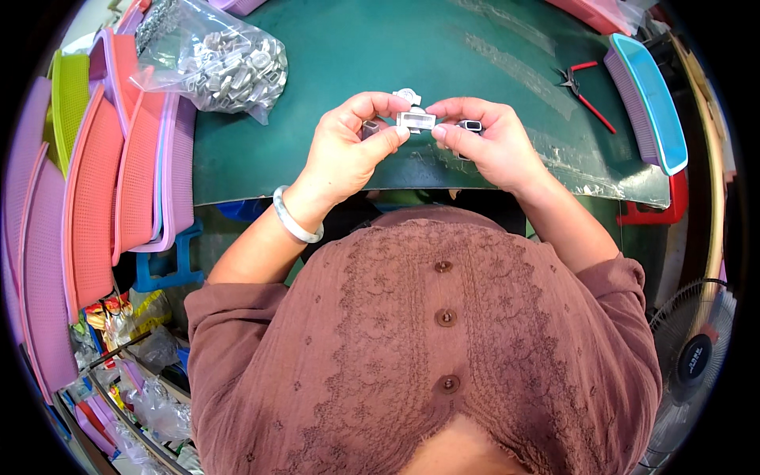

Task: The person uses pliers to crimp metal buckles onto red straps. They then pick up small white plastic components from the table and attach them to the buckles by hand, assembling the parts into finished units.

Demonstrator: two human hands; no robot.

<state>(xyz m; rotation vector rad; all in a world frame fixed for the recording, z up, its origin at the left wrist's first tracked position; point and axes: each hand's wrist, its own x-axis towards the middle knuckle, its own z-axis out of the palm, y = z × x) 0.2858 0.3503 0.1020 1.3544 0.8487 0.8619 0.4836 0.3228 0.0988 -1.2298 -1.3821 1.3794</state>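
Above the table's near edge, my two hands meet at a small silver metal piece with a rectangular face (416,120). The thumb and fingers of my left hand (339,154) pinch its left end. On the other end are the fingertips of my right hand (500,150). Just beyond it shows a rounded silver part (408,96); whether the two are joined I cannot tell. A darker metal piece (370,128) is tucked in my left fingers. Another rectangular metal piece (470,126) sits against my right fingers. A pale bangle (294,218) circles my left wrist.
A clear plastic bag of silver metal pieces (237,71) lies on the green table (356,47) at far left. Stacked plastic baskets (95,190) line the left side. Red-handled pliers (590,99) and a blue-and-purple basket (673,119) are at right. A fan (697,356) stands lower right.
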